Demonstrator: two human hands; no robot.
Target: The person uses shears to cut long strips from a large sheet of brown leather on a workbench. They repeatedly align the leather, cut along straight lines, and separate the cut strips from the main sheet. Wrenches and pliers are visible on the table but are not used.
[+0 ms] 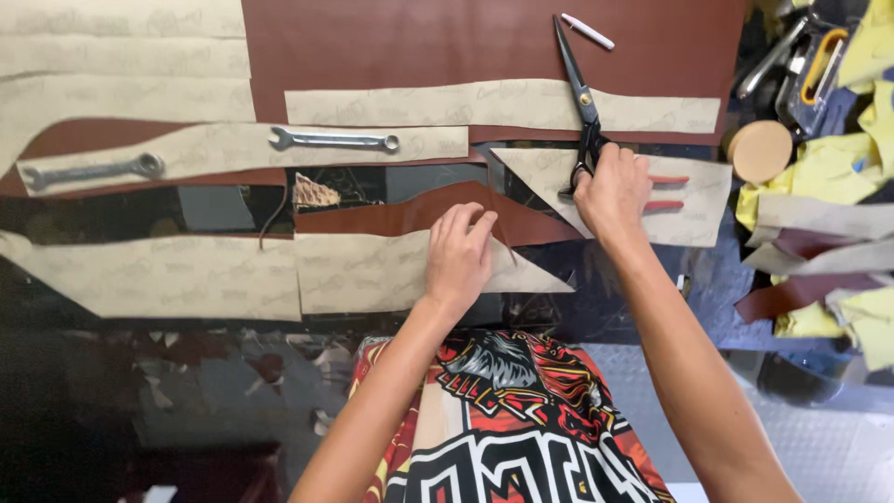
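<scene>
My right hand [610, 191] grips the handles of black scissors [578, 88], whose blades point away across a beige paper pattern strip [447, 104] lying on the brown leather sheet [419, 42]. My left hand [458, 256] presses flat, fingers together, on a cut brown leather piece [410, 214] and the beige paper pattern [372, 272] just below it. A triangular beige piece [540, 172] lies between the two hands.
Two steel wrenches [333, 141] [91, 171] weigh down a paper strip at left. A white marker [588, 31] lies near the scissor tip. A round tan block [761, 149], tools and yellow and brown scraps crowd the right side. More paper patterns cover the upper left.
</scene>
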